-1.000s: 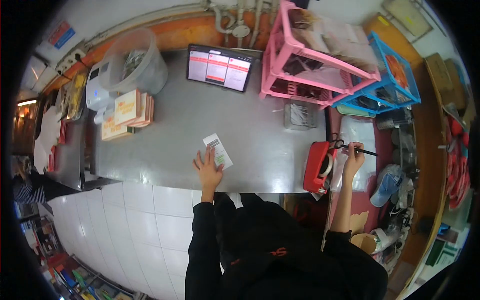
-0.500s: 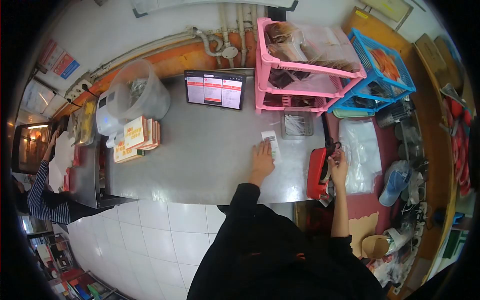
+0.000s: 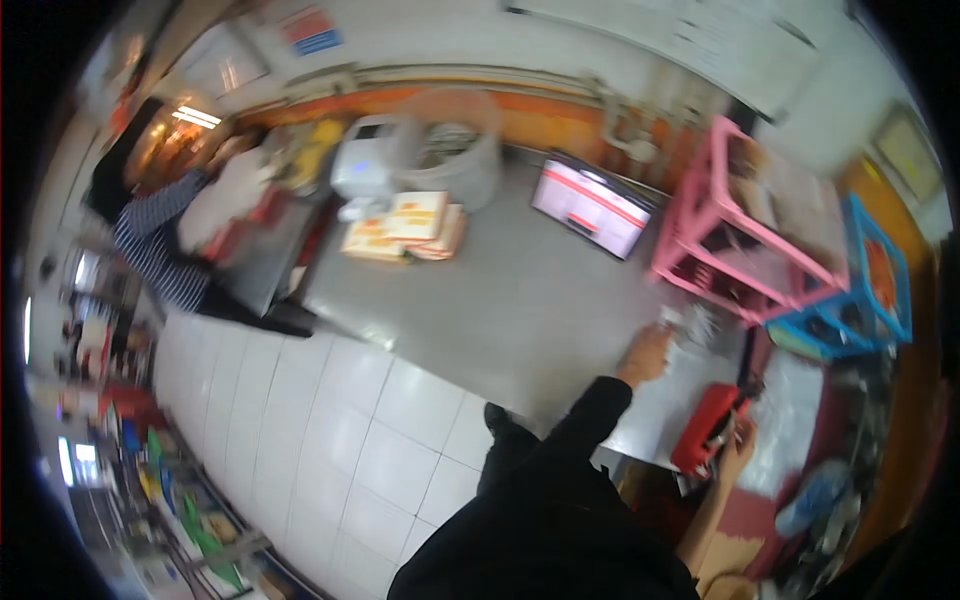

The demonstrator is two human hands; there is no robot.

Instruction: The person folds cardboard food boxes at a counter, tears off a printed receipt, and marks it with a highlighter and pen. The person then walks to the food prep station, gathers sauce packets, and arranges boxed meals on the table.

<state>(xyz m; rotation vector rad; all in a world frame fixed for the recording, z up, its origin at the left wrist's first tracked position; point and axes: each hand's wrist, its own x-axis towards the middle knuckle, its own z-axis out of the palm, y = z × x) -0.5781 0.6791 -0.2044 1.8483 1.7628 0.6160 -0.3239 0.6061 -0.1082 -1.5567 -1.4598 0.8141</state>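
Observation:
My left hand [image 3: 648,355] is over the metal counter, right at the clear container of white sticks [image 3: 698,326]. Motion blur smears its fingers, and whether they hold anything is unclear. A small pale patch shows at the fingertips, too blurred to name. My right hand [image 3: 738,448] is against the right side of the red tape dispenser [image 3: 703,430], its fingers blurred too. Close above that hand, a dark object [image 3: 752,388] lies by the dispenser's far end. Clear plastic bags [image 3: 785,425] lie to the right of the hand.
A tablet [image 3: 592,205] stands at the counter's back, left of pink [image 3: 715,190] and blue [image 3: 860,300] racks. Printed boxes [image 3: 415,222], a white device [image 3: 368,160] and a clear tub [image 3: 455,150] are further left. Another person in a striped top [image 3: 160,240] is at the far left.
The view has turned, bringing more of the left side in. My left hand has moved right from the paper slip's earlier spot to the stick container. My right hand no longer shows the black-handled item held earlier.

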